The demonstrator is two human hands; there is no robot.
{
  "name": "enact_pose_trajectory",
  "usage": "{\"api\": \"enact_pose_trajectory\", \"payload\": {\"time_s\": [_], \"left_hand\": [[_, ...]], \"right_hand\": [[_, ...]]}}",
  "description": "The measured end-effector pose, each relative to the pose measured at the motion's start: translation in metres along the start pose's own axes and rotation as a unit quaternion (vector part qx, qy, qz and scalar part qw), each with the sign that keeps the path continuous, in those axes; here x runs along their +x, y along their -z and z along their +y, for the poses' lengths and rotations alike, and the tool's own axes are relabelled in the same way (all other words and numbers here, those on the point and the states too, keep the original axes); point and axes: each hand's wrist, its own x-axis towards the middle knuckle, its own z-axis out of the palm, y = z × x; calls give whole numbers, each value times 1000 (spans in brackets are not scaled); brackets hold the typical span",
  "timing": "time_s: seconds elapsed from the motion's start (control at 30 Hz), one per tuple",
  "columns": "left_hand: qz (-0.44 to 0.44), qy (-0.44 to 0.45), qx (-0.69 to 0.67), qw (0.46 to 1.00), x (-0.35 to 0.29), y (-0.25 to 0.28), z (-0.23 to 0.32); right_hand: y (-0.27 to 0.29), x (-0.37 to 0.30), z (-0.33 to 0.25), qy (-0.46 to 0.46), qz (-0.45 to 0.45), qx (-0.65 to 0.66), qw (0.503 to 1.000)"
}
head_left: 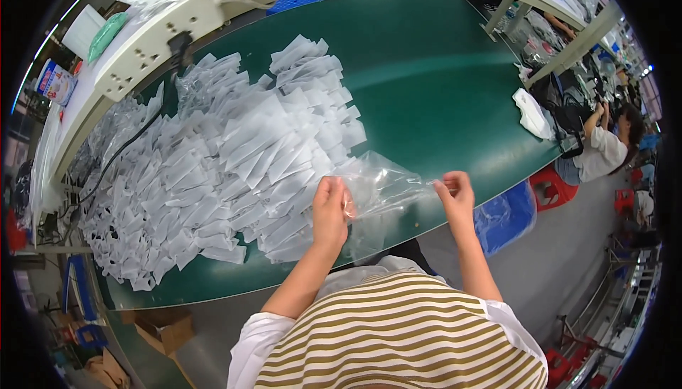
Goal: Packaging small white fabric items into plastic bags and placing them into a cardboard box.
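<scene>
A clear plastic bag (pixel 383 183) is stretched between my two hands, above the front edge of the green table. My left hand (pixel 332 208) is closed on its left side, with the fingers curled around the film. At the opposite end, my right hand (pixel 455 193) pinches a corner of the bag between thumb and fingers. Just beyond my left hand spreads a large heap of small whitish translucent packets (pixel 263 140), overlapping one another across the left half of the table. Whether anything is inside the bag, I cannot tell.
The green tabletop (pixel 426 62) extends to the right, where a white cloth-like item (pixel 531 114) lies near the edge. A power strip (pixel 160 44) with a black cable hangs from the shelf at the left. Beside the table stand a blue bin (pixel 506 217) and a red stool (pixel 553 188).
</scene>
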Motion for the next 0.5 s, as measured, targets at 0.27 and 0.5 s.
{"api": "enact_pose_trajectory", "payload": {"time_s": [0.27, 0.5], "left_hand": [[-54, -184, 483, 854, 50, -104, -121], [-215, -180, 609, 742, 76, -168, -189]], "right_hand": [[33, 62, 37, 234, -323, -120, 909], [63, 201, 120, 241, -153, -250, 925]]}}
